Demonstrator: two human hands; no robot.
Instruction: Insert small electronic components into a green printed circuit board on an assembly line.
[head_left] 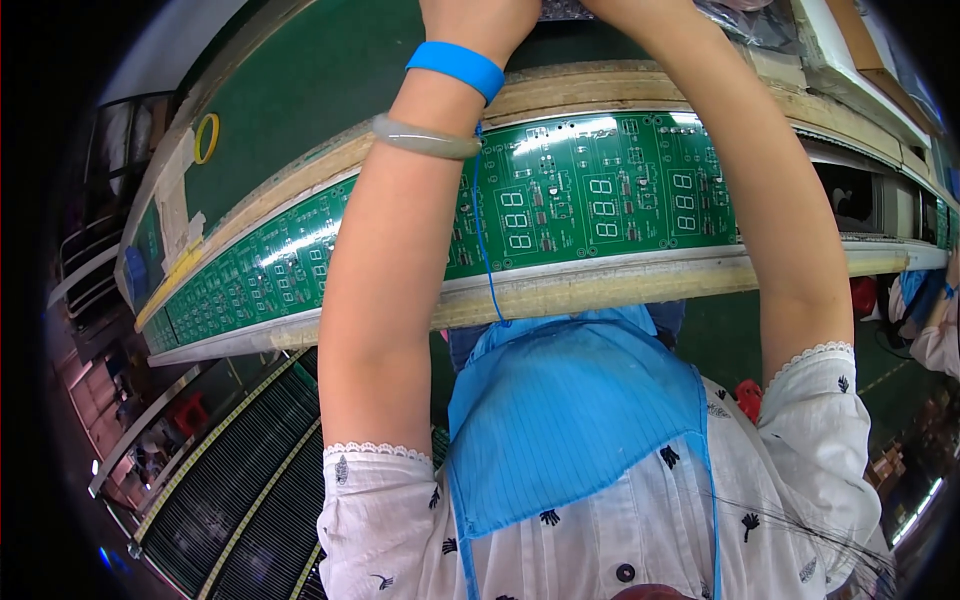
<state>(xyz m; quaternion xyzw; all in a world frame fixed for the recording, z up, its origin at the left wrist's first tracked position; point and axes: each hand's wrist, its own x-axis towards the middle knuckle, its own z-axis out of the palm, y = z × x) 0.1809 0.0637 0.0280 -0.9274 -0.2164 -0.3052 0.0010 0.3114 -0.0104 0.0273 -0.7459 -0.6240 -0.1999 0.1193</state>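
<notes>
Both forearms reach up toward twelve o'clock and leave the picture at the top edge, so neither hand is in view — whether either grip is open, closed or holding something cannot be told. The left forearm wears a blue wrist strap with a thin blue cord hanging from it, and a pale bangle just below. The right forearm is bare to its lace-edged sleeve.

Beneath the arms, a long row of green circuit boards runs from nine o'clock round to three, lying on a wooden-edged conveyor track. A green table lies beyond it, with a yellow tape ring at ten o'clock. A blue apron covers the person's front at six.

The likeliest trouble, to my eye: the dangling cord crosses the boards and could catch on them as the left arm moves — and a forearm dropping low might brush the boards and shift one on the track.
</notes>
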